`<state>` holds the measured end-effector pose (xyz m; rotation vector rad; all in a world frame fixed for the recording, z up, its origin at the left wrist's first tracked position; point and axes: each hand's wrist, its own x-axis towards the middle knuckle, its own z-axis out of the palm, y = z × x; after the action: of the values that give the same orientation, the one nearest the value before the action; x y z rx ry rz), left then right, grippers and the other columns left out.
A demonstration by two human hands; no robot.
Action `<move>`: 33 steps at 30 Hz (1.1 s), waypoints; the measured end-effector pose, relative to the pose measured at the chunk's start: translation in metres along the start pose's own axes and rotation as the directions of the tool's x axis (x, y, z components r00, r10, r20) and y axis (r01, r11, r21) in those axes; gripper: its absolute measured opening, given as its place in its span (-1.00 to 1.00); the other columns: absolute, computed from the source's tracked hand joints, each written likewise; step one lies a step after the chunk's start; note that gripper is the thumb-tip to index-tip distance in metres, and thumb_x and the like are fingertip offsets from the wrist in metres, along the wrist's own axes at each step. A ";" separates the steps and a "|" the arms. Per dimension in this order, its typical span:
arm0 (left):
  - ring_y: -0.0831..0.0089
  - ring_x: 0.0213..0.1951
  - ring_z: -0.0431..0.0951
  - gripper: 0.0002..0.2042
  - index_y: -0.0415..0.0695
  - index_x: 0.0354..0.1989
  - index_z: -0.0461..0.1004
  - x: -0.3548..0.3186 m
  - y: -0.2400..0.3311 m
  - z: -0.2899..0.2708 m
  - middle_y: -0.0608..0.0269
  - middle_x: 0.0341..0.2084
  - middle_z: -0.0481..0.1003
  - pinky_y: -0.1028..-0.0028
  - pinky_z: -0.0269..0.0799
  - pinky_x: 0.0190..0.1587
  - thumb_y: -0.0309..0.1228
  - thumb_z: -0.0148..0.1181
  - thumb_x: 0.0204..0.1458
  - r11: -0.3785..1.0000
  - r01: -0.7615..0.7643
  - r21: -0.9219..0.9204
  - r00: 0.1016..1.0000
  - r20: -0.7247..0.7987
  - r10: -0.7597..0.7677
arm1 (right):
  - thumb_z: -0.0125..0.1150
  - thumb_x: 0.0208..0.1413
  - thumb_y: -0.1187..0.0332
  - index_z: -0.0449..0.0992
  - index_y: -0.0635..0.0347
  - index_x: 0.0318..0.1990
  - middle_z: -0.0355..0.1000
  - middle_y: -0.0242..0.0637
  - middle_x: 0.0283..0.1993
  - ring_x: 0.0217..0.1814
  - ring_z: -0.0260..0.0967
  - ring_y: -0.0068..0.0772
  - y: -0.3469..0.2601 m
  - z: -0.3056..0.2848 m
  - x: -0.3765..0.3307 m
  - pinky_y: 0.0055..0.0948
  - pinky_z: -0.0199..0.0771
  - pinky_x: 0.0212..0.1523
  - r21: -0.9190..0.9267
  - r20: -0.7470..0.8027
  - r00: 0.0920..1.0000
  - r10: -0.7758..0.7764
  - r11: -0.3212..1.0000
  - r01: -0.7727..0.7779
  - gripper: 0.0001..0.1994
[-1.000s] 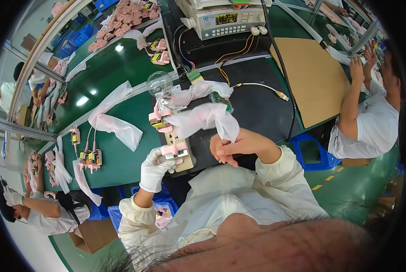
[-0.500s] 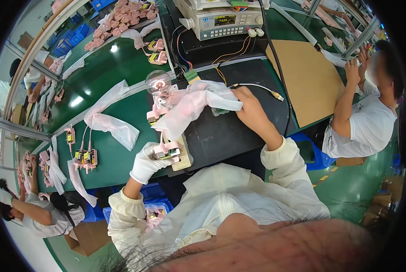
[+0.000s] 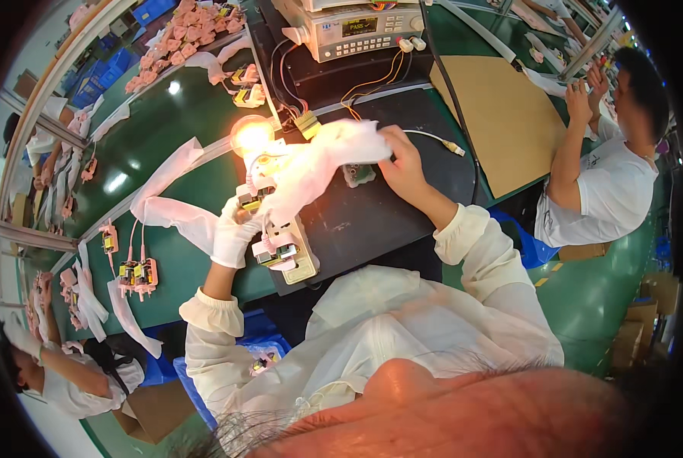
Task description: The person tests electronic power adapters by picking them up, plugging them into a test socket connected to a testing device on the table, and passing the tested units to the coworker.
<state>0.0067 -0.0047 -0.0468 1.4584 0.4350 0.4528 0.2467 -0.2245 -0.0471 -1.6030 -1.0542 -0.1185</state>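
My left hand (image 3: 233,233), in a white glove, rests on a small pink and yellow electrical part (image 3: 250,200) at the left edge of the black mat (image 3: 372,214). Just below it a beige fixture (image 3: 289,256) holds another such part. My right hand (image 3: 402,164), bare, grips the far end of a pink-white foam bag (image 3: 314,169) that stretches across the mat toward my left hand. A lit round lamp (image 3: 250,133) glows right behind the bag.
A grey test instrument (image 3: 353,29) with leads stands at the back. A brown cardboard sheet (image 3: 498,122) lies to the right, beside a seated person in white (image 3: 601,183). Foam bags (image 3: 169,206) and pink parts (image 3: 131,271) lie on the green bench (image 3: 166,130). Another worker (image 3: 59,374) sits lower left.
My right hand has gone from near my body up and right across the mat, drawing the foam bag out. The lamp, dark before, now glows. My left hand moved up a little.
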 end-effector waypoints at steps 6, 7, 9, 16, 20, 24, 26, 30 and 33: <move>0.67 -0.55 0.40 -0.65 -0.22 -0.12 0.41 0.009 -0.004 -0.012 0.29 -0.39 0.50 0.68 0.33 -0.54 -0.66 0.26 -0.16 0.989 0.130 -0.073 0.992 0.007 -0.130 | 0.10 -0.11 0.60 0.46 0.33 -0.26 0.36 -0.21 -0.23 -0.17 0.35 -0.29 0.015 0.005 -0.006 -0.52 0.31 -0.16 0.040 0.118 0.989 0.093 0.994 -0.098 -0.80; 0.67 -0.55 0.40 -0.65 -0.22 -0.12 0.41 0.009 -0.003 -0.010 0.29 -0.39 0.50 0.68 0.33 -0.54 -0.66 0.26 -0.16 0.989 0.129 -0.076 0.992 0.003 -0.130 | 0.09 -0.11 0.61 0.46 0.33 -0.27 0.37 -0.21 -0.24 -0.17 0.36 -0.30 0.014 0.006 -0.006 -0.52 0.31 -0.16 0.024 0.112 0.990 0.089 0.995 -0.092 -0.81; 0.70 -0.60 0.37 -0.67 -0.21 -0.14 0.44 0.008 0.000 -0.004 0.31 -0.43 0.51 0.72 0.28 -0.59 -0.65 0.26 -0.16 0.982 0.127 -0.137 0.992 0.009 -0.127 | 0.09 -0.12 0.63 0.47 0.33 -0.28 0.38 -0.23 -0.24 -0.19 0.37 -0.30 0.010 0.006 -0.006 -0.53 0.31 -0.17 0.027 0.097 0.995 0.036 0.999 -0.039 -0.81; 0.75 -0.69 0.28 -0.73 -0.22 -0.17 0.42 0.003 0.012 -0.004 0.32 -0.44 0.50 0.76 0.12 -0.69 -0.54 0.24 -0.09 0.938 0.122 -0.325 0.986 -0.071 -0.153 | 0.08 -0.12 0.64 0.47 0.30 -0.22 0.36 -0.23 -0.29 -0.28 0.36 -0.30 0.004 0.005 -0.003 -0.52 0.34 -0.28 -0.046 0.108 0.994 0.012 0.999 -0.007 -0.76; 0.75 -0.71 0.26 -0.71 -0.23 -0.14 0.35 -0.006 0.039 -0.023 0.23 -0.41 0.48 0.78 0.08 -0.72 -0.49 0.21 -0.05 0.929 -0.128 -0.346 0.979 -0.193 0.063 | 0.07 -0.12 0.65 0.47 0.26 -0.17 0.36 -0.24 -0.29 -0.32 0.34 -0.33 0.005 0.002 0.000 -0.53 0.34 -0.30 -0.046 0.204 0.976 0.079 0.996 -0.071 -0.71; 0.67 -0.59 0.37 -0.66 -0.26 -0.09 0.31 -0.041 0.074 -0.039 0.20 -0.33 0.45 0.77 0.22 -0.65 -0.49 0.20 -0.06 0.889 -0.233 -0.394 0.966 -0.198 0.166 | 0.03 -0.08 0.66 0.48 0.23 -0.15 0.35 -0.25 -0.28 -0.33 0.31 -0.40 -0.008 0.002 -0.003 -0.53 0.34 -0.29 0.021 0.100 0.995 0.020 1.000 -0.022 -0.70; 0.62 -0.51 0.42 -0.60 -0.27 -0.03 0.25 -0.067 0.082 -0.045 0.15 -0.26 0.42 0.76 0.31 -0.55 -0.47 0.19 -0.04 0.895 -0.296 -0.335 0.943 -0.251 0.218 | 0.00 -0.06 0.67 0.47 0.23 -0.15 0.36 -0.24 -0.30 -0.30 0.31 -0.43 -0.027 0.000 -0.003 -0.54 0.35 -0.28 0.059 -0.057 0.998 -0.031 0.998 0.035 -0.70; 0.38 -0.13 0.40 -0.48 -0.22 0.07 0.17 -0.120 0.095 -0.033 0.13 -0.09 0.32 0.47 0.35 -0.05 -0.38 0.22 -0.06 0.895 -0.409 -0.181 0.899 -0.246 0.361 | 0.09 -0.03 0.60 0.48 0.27 -0.18 0.41 -0.24 -0.33 -0.25 0.33 -0.43 -0.074 -0.009 -0.030 -0.53 0.36 -0.25 0.369 0.041 0.983 -0.180 0.917 0.153 -0.78; 0.33 -0.03 0.35 -0.33 -0.11 0.16 0.09 -0.140 0.117 0.003 0.19 0.00 0.27 0.37 0.29 0.06 -0.30 0.30 -0.13 0.927 -0.308 -0.212 0.943 -0.197 0.268 | 0.18 0.01 0.47 0.43 0.31 -0.07 0.41 -0.19 -0.14 -0.09 0.35 -0.36 -0.139 -0.003 -0.040 -0.46 0.39 -0.19 0.586 0.493 0.796 -0.353 0.810 -0.003 -0.71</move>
<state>-0.1125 -0.0763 0.0714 1.2559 0.2826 0.8397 0.1311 -0.2576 0.0326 -0.9859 -1.5481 0.5593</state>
